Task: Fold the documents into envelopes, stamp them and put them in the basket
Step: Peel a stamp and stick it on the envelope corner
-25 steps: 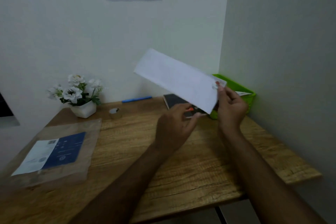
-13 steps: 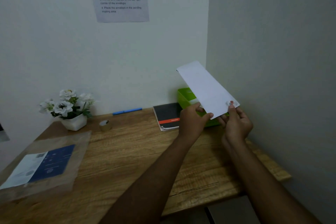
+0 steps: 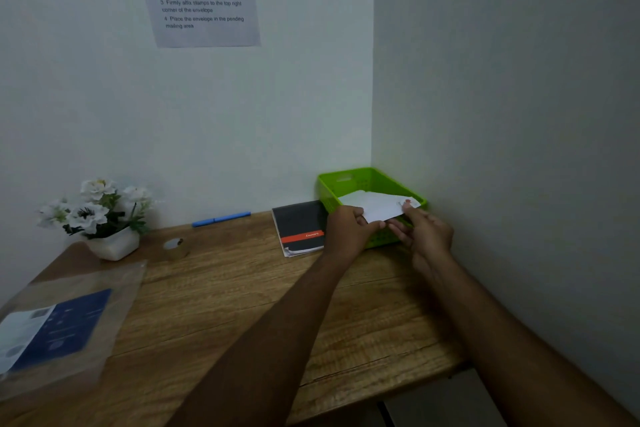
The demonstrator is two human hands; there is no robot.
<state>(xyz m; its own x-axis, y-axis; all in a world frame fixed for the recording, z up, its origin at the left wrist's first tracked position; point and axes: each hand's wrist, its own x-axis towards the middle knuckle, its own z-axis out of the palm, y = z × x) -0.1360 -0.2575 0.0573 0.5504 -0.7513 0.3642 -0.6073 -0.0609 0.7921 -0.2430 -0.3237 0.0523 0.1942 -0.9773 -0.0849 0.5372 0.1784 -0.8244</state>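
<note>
A white envelope (image 3: 375, 205) lies low inside the green plastic basket (image 3: 349, 180) in the desk's far right corner. A small stamp shows at its right end. My left hand (image 3: 348, 229) grips the envelope's near left corner at the basket's front wall. My right hand (image 3: 426, 232) pinches the right end by the stamp, fingers over the basket's front rim. Part of the envelope is hidden behind my fingers.
A black notebook with an orange band (image 3: 300, 227) lies just left of the basket. A blue pen (image 3: 221, 219), a tape roll (image 3: 176, 246), a white flower pot (image 3: 104, 218) and a clear sleeve with a blue sheet (image 3: 55, 326) sit on the wooden desk (image 3: 214, 295). Walls close in behind and right.
Both hands have carried the envelope from mid-air down and to the right into the green basket, and it has gone from tilted up to nearly flat.
</note>
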